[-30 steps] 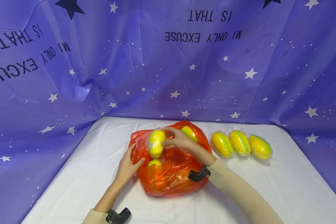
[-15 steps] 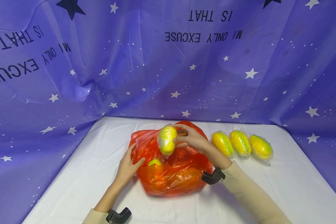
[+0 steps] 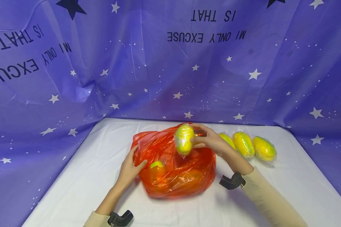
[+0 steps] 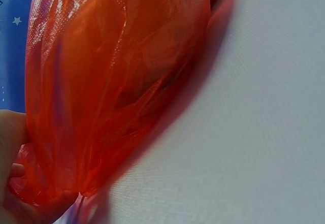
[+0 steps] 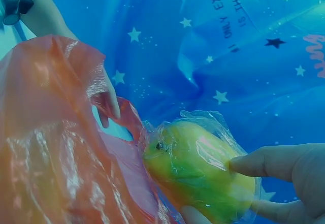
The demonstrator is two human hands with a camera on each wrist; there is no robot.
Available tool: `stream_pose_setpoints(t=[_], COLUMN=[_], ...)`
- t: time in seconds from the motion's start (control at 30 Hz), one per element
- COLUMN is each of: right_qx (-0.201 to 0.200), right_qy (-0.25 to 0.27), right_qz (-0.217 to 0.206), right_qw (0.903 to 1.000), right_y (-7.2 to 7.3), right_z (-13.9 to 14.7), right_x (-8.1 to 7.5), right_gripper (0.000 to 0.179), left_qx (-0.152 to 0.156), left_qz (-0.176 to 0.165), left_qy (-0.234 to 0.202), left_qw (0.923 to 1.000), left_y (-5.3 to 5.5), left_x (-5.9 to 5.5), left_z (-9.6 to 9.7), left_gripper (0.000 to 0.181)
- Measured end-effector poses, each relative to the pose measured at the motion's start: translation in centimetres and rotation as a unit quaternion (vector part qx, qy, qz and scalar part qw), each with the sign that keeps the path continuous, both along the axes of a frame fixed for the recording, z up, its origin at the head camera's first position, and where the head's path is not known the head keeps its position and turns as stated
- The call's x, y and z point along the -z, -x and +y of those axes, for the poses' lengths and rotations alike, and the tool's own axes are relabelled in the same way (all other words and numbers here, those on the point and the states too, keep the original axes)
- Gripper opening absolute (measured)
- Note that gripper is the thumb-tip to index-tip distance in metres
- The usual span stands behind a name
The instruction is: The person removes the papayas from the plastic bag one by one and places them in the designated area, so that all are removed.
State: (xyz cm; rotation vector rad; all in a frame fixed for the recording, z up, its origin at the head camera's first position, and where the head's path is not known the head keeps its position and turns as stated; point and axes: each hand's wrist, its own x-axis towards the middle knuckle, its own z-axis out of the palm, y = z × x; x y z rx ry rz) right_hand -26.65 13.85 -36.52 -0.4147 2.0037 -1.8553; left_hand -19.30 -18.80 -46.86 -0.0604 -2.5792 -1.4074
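My right hand (image 3: 211,140) holds a yellow-green mango (image 3: 184,138) in clear wrap above the right part of a red plastic bag (image 3: 182,186). In the right wrist view, fingers and thumb grip the sides of this mango (image 5: 198,168). My left hand (image 3: 130,167) grips the bag's left edge; in the left wrist view, thumb and fingers pinch the gathered film (image 4: 56,173). Another mango (image 3: 157,164) shows at the bag's opening, and more rounded shapes show dimly through the red film.
To the right of the bag, three wrapped mangoes lie in a row: a left one (image 3: 226,138) partly behind my right hand, a middle one (image 3: 243,144) and a right one (image 3: 265,148). A white cloth (image 3: 295,189) covers the table; a purple starred curtain (image 3: 159,78) surrounds it.
My right hand has carried the mango rightward from the bag's left side toward its right rim. The left hand has stayed in place on the bag.
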Motion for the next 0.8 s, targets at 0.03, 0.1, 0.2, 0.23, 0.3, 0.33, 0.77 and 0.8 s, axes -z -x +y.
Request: stream_pose_setpoints(t=[0.03, 0.1, 0.2, 0.23, 0.3, 0.33, 0.77, 0.8], right_qx=[0.004, 0.008, 0.002, -0.001, -0.008, -0.009, -0.010, -0.010], right_qy=[0.001, 0.004, 0.012, 0.009, 0.008, 0.005, -0.014, -0.019], right_qz=[-0.002, -0.003, 0.002, 0.006, 0.012, 0.015, 0.021, 0.021], right_qw=[1.0000, 1.0000, 0.9999, 0.9999, 0.9999, 0.9998, 0.9996, 0.9995], right_y=[0.0, -0.1, -0.1, -0.1, -0.1, -0.2, -1.2, -1.3], right_z=[0.3, 0.8, 1.7, 1.9, 2.5, 2.8, 6.0, 6.2], right_x=[0.0, -0.2, -0.6, -0.7, -0.8, -0.9, -0.7, -0.6], right_gripper=[0.066, 0.066, 0.066, 0.066, 0.065, 0.065, 0.065, 0.065], left_qx=[0.000, -0.001, -0.003, -0.003, -0.003, -0.003, -0.001, -0.002], left_qz=[0.000, -0.002, 0.001, 0.003, 0.011, 0.013, -0.004, -0.004], left_qy=[0.000, -0.001, -0.002, -0.001, 0.000, 0.001, 0.002, 0.002], left_qw=[1.0000, 1.0000, 1.0000, 1.0000, 0.9999, 0.9999, 1.0000, 1.0000], left_y=[0.0, 0.0, 0.0, 0.1, 0.1, 0.1, 0.0, 0.0], left_x=[0.0, 0.1, 0.1, 0.1, 0.1, 0.1, 0.0, 0.0], left_z=[0.0, 0.0, 0.0, 0.0, 0.0, 0.1, 0.0, 0.0], left_gripper=[0.075, 0.075, 0.074, 0.074, 0.074, 0.074, 0.074, 0.074])
